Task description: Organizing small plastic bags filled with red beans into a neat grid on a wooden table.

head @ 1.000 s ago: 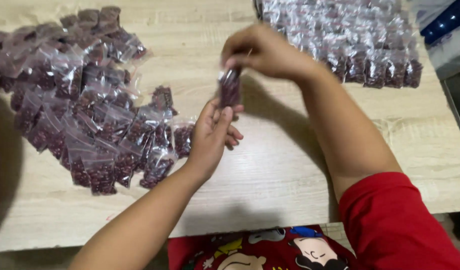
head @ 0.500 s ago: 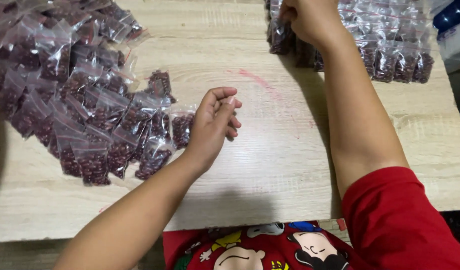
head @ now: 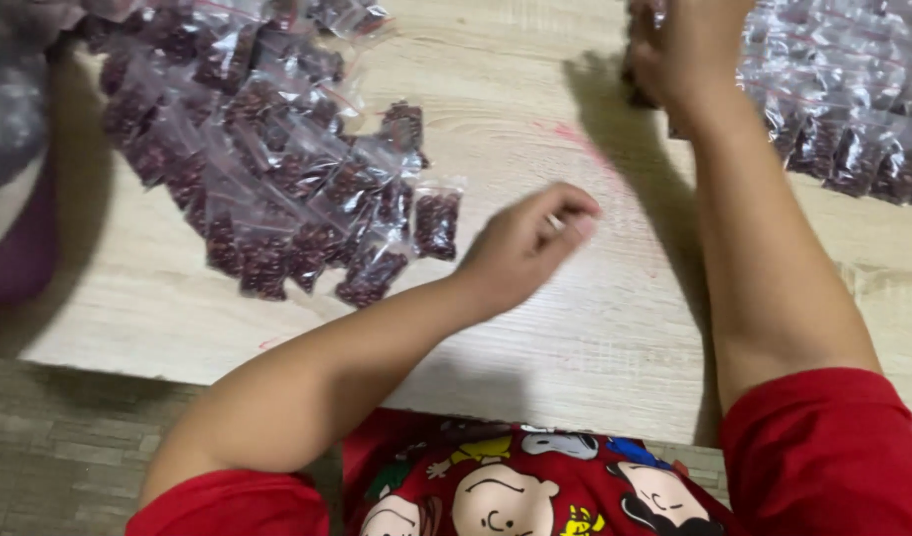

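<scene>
Reaching to the upper right of the frame, the right hand (head: 689,55) rests on the near edge of the sorted packets (head: 853,119), small clear bags of dark red beads laid in overlapping rows; its grip is curled down onto the nearest bags, but whether the fingers are clamped on one cannot be told, as the back of the hand hides them. The left hand (head: 525,248) hovers at mid-frame above the bare bench (head: 595,337), fingers drawn loosely together with thumb against fingertips, holding nothing visible. Just to the left of this hand lies a single packet (head: 436,220) at the edge of the loose heap (head: 267,169), a disordered spread of the same clear bags of dark red beads filling the upper left of the frame. The two groups of bags lie well apart, with pale wood-grain bench surface between them, marked by a faint red smear (head: 575,134). At the lower edge, red sleeves (head: 823,447) and a cartoon-printed red shirt (head: 516,486) are visible. A grey and purple object at far left is too blurred to identify.
</scene>
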